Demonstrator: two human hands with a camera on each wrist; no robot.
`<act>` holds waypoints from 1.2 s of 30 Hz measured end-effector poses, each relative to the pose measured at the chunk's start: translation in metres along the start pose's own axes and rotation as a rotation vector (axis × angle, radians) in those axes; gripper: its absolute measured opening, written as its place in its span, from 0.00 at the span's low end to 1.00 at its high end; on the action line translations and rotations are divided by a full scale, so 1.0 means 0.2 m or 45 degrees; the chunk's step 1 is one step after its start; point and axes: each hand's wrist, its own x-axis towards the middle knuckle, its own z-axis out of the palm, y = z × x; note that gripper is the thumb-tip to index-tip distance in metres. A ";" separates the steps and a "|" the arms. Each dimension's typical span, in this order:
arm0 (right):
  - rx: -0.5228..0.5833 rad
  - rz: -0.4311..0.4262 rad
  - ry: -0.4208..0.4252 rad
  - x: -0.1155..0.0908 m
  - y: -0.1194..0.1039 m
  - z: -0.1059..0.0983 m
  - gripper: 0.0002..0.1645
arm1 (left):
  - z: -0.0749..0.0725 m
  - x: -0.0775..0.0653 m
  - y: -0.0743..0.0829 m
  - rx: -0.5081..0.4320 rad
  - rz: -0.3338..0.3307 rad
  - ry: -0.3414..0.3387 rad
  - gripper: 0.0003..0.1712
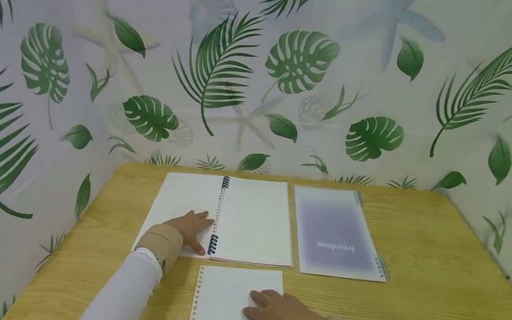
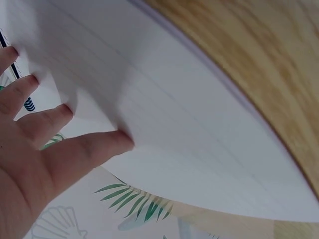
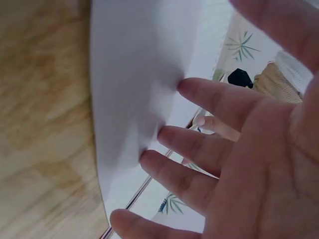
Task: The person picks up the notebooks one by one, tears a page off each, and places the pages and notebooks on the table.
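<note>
An open spiral notebook [image 1: 257, 221] with lined pages and dark rings lies flat on the table. My left hand [image 1: 190, 229] rests on its left page beside the rings, fingers spread; in the left wrist view the fingertips [image 2: 124, 139] touch the white page [image 2: 184, 134]. Below the notebook lies a loose lined sheet [image 1: 230, 300] with a row of punched holes down its left edge. My right hand [image 1: 285, 315] rests on the right part of that sheet. The right wrist view shows its fingers [image 3: 189, 144] extended against the paper [image 3: 134, 74].
To the right of the open notebook lies a closed notebook [image 1: 336, 233] with a purple cover marked "freedom", upside down from here, and pale rings. Everything lies on a wood-grain table [image 1: 446, 278]. A leaf-patterned cloth [image 1: 295, 128] hangs behind it and along both sides.
</note>
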 end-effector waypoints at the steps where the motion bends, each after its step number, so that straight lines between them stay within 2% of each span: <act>1: -0.016 -0.010 -0.014 0.00 -0.01 0.00 0.39 | 0.00 0.00 0.00 0.003 0.000 0.003 0.50; 6: 0.026 0.075 -0.017 0.02 -0.01 0.00 0.40 | -0.02 -0.01 0.01 -0.026 0.004 0.010 0.50; 12: 0.062 0.080 -0.007 0.02 -0.01 0.00 0.40 | -0.01 -0.02 0.01 -0.066 -0.006 0.024 0.51; 14: 0.078 0.088 -0.024 0.03 -0.01 0.00 0.41 | -0.02 -0.02 -0.01 -0.079 0.010 0.043 0.50; 16: 0.089 0.100 -0.045 0.04 -0.01 -0.01 0.41 | -0.03 -0.04 -0.04 -0.117 0.006 0.101 0.47; 18: 0.090 0.108 -0.055 0.05 0.00 -0.01 0.40 | -0.06 -0.07 -0.09 -0.148 -0.086 0.198 0.43; 20: 0.116 0.122 -0.048 0.05 0.01 -0.03 0.40 | -0.09 -0.12 -0.15 -0.145 -0.257 0.278 0.41; 22: 0.147 0.162 -0.008 0.07 0.05 -0.05 0.41 | -0.11 -0.19 -0.20 -0.125 -0.451 0.287 0.42; 24: 0.193 0.246 0.026 0.09 0.10 -0.09 0.42 | -0.12 -0.25 -0.22 -0.094 -0.599 0.219 0.44; 27: 0.242 0.396 0.028 0.15 0.21 -0.16 0.41 | -0.13 -0.31 -0.21 -0.131 -0.674 0.131 0.46; 29: 0.239 0.461 -0.012 0.18 0.27 -0.19 0.36 | -0.14 -0.33 -0.19 -0.174 -0.696 0.129 0.47; 32: 0.232 0.482 -0.087 0.22 0.34 -0.20 0.34 | -0.14 -0.33 -0.18 -0.199 -0.713 0.143 0.47; 36: 0.224 0.496 -0.116 0.23 0.37 -0.19 0.41 | -0.14 -0.31 -0.19 -0.282 -0.705 0.165 0.47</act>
